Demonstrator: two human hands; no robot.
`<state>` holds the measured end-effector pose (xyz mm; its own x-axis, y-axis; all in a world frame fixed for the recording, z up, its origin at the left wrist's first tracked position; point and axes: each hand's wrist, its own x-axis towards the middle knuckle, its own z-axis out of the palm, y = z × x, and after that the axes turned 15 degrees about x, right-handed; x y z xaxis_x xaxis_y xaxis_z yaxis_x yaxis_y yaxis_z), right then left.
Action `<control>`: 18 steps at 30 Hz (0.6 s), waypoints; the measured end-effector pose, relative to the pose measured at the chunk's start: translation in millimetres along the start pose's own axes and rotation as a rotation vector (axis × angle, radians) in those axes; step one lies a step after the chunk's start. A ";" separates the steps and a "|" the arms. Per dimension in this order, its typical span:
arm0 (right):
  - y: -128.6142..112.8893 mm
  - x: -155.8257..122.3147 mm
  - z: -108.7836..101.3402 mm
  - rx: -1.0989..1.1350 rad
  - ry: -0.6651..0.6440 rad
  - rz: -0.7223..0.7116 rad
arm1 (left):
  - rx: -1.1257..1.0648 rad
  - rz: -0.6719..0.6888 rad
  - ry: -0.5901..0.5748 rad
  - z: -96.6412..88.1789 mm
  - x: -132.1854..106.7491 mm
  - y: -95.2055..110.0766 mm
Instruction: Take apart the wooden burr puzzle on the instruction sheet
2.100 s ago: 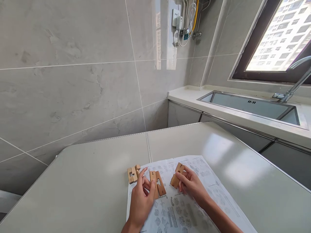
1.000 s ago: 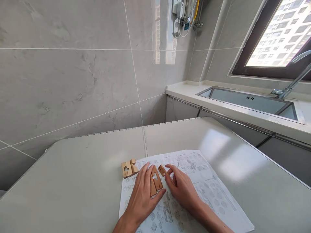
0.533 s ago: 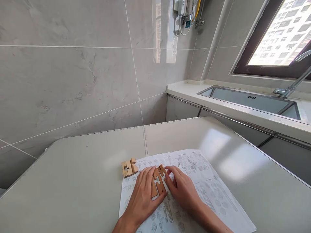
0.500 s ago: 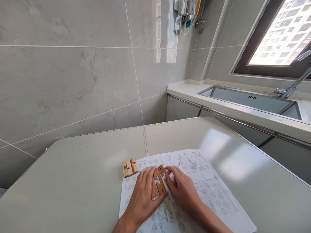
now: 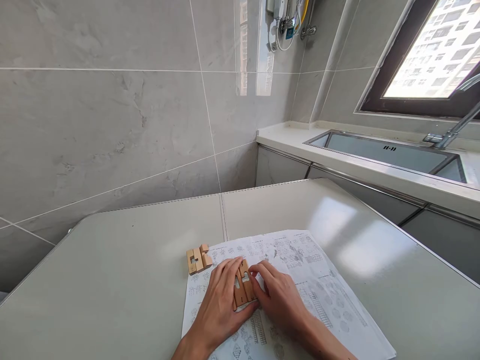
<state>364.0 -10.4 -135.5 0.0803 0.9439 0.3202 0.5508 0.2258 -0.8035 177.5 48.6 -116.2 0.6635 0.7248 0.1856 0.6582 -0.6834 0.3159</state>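
Notched wooden puzzle pieces [image 5: 240, 296] lie side by side on printed paper sheets [image 5: 318, 280], their cut-outs facing up. My left hand [image 5: 217, 302] is closed around their left side, with fingers along the far end and thumb across the near end. On the right, my right hand [image 5: 279, 295] pinches the rightmost wooden piece [image 5: 248, 286] between thumb and fingers. Part of the pieces is hidden under both hands. Beyond my left hand, at the paper's far left corner, sits another group of notched wooden pieces [image 5: 195, 261], touched by neither hand.
The paper lies on a pale glossy table [image 5: 112, 280] set against a grey tiled wall [image 5: 105, 130]. To the right runs a white counter [image 5: 279, 134] with a sink [image 5: 375, 150] and a faucet [image 5: 446, 139], beneath a window [image 5: 427, 55].
The rightmost piece, tilted and apart at its far end before, now lies alongside the others. My right hand has shifted slightly left and nearer with it; my left hand keeps its hold.
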 end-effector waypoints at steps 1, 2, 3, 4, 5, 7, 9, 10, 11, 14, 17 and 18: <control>-1.3 -0.1 0.3 0.022 -0.018 -0.008 | 0.011 0.015 0.011 -1.1 0.5 0.8; -2.5 -0.3 0.5 0.039 -0.032 -0.015 | 0.025 0.033 0.023 -2.1 0.7 1.5; -3.6 -0.6 0.8 0.052 -0.046 -0.021 | 0.042 0.052 0.035 -3.2 0.5 1.9; -4.4 -0.9 1.1 0.060 -0.057 -0.026 | 0.059 0.069 0.044 -4.4 -0.4 2.0; -5.2 -1.2 1.3 0.065 -0.066 -0.029 | 0.075 0.080 0.046 -5.7 -2.1 1.5; -6.3 -1.8 1.4 0.066 -0.077 -0.038 | 0.110 0.087 0.041 -9.1 -8.2 -1.4; -7.5 -2.5 1.2 0.062 -0.090 -0.052 | 0.149 0.083 0.036 -13.7 -17.4 -7.2; -8.2 -2.9 0.9 0.059 -0.097 -0.059 | 0.168 0.082 0.037 -16.6 -22.7 -11.1; -8.9 -3.3 0.5 0.055 -0.107 -0.063 | 0.186 0.086 0.038 -19.7 -28.1 -15.5; -10.6 -4.3 -0.6 0.052 -0.130 -0.055 | 0.229 0.086 0.026 -29.7 -43.0 -30.0; -10.8 -4.4 -0.9 0.063 -0.133 -0.046 | 0.267 0.082 0.027 -38.8 -53.8 -44.0; -10.5 -4.2 -0.9 0.070 -0.132 -0.045 | 0.279 0.086 0.034 -41.2 -56.7 -48.4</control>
<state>358.6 -16.9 -127.9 -0.0553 0.9550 0.2913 0.4921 0.2800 -0.8243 93.4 44.2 -103.6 0.7117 0.6625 0.2335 0.6757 -0.7366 0.0303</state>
